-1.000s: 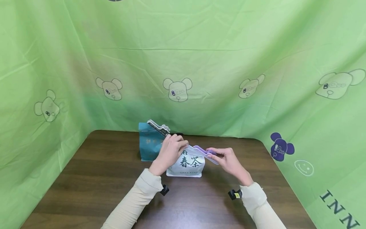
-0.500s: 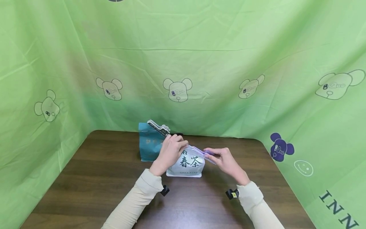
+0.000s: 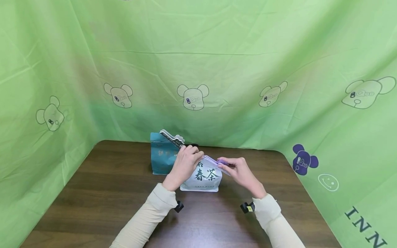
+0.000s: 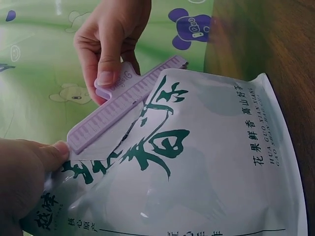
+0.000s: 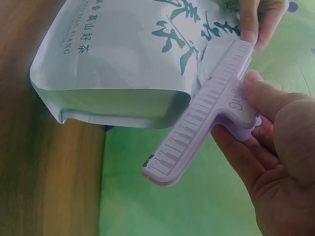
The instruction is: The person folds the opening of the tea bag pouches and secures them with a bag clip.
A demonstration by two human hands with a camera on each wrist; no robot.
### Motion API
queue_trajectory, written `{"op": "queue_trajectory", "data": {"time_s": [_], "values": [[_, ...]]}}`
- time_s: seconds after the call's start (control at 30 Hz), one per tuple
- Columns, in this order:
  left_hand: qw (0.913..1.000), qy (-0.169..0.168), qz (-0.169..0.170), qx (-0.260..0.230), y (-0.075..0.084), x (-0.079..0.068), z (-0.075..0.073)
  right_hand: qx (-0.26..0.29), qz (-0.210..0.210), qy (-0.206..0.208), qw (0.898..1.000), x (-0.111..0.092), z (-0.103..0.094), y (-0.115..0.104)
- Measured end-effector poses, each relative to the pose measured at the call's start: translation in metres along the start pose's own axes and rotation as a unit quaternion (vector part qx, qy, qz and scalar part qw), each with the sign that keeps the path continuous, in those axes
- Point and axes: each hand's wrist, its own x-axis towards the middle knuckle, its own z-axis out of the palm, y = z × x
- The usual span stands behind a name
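A white tea bag (image 3: 201, 181) with green lettering stands on the table, its top edge folded over. My left hand (image 3: 185, 163) pinches the folded top at its left end, thumb and fingertips on the fold in the left wrist view. My right hand (image 3: 243, 174) pinches the handle of a purple bag clip (image 5: 211, 103) printed with piano keys. The clip lies along the folded edge, one end right at the left thumb, the other sticking out past the bag's side in the right wrist view. Part of the bag's left side is hidden behind the left hand.
Behind and left stands a teal pouch (image 3: 162, 156) with a black-and-white clip (image 3: 172, 138) slanting across its top. A small dark object (image 3: 194, 145) shows behind the left hand. Green printed cloth (image 3: 192, 69) hangs around the brown wooden table (image 3: 118, 206).
My right hand has moved left with the purple clip, sliding it along the bag's folded top toward my left fingers. The left hand and bag have stayed in place.
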Motion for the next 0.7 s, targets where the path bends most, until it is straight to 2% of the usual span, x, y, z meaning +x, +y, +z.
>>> {"op": "queue_trajectory", "data": {"time_s": [0.43, 0.7], "values": [[0.999, -0.042, 0.012, -0.005, -0.0034, 0.0003, -0.004, 0.01, -0.023, 0.007, 1.0, 0.0064, 0.0055, -0.0027], [0.9997, -0.021, -0.002, 0.013, -0.0056, -0.0021, -0.008, 0.012, -0.022, 0.001, 1.0, 0.0076, 0.005, -0.0065]]}}
